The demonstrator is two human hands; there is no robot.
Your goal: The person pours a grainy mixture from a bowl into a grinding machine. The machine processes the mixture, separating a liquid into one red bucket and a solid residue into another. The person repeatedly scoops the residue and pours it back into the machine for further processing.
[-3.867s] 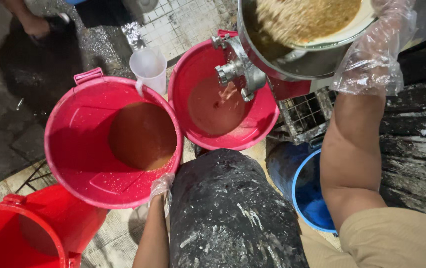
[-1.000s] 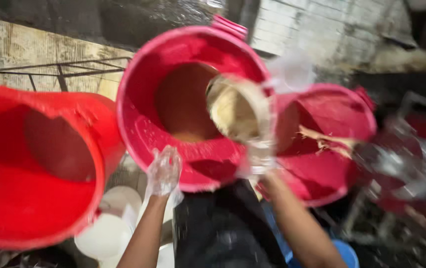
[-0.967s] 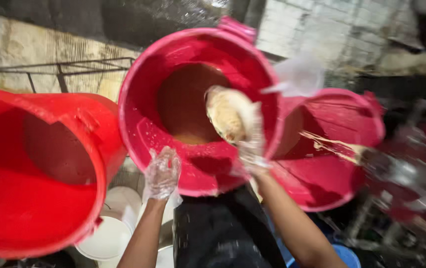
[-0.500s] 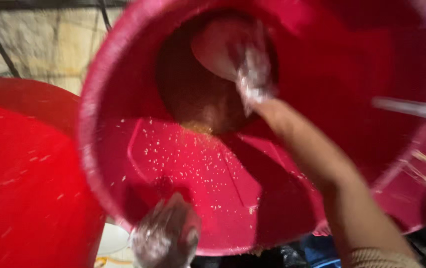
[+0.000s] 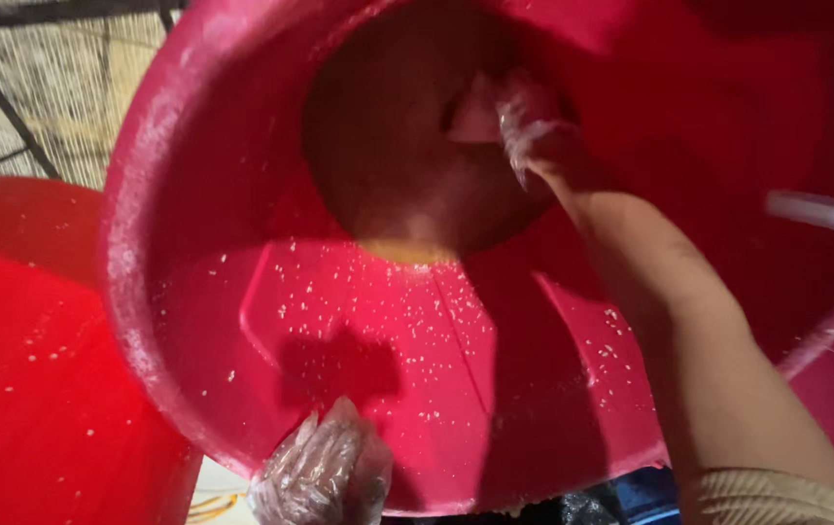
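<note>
Right hand (image 5: 534, 131) deep inside red bucket (image 5: 359, 360), perhaps gripping a scoop.

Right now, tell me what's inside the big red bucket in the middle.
Brownish liquid fills the bottom of the red bucket, and pale grains speckle its inner wall. The gloved right hand reaches in, holding something pale and blurred. Whatever lies below the liquid's surface is hidden.

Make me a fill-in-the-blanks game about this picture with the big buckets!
1. The big round plastic bucket is coloured ____.
2. The right hand reaches ____ that bucket.
3. The left hand, at the bucket's near rim, wears a clear plastic ____.
4. Small pale ____ stick to the bucket's inner wall.

Missing words: red; into; glove; grains
</note>
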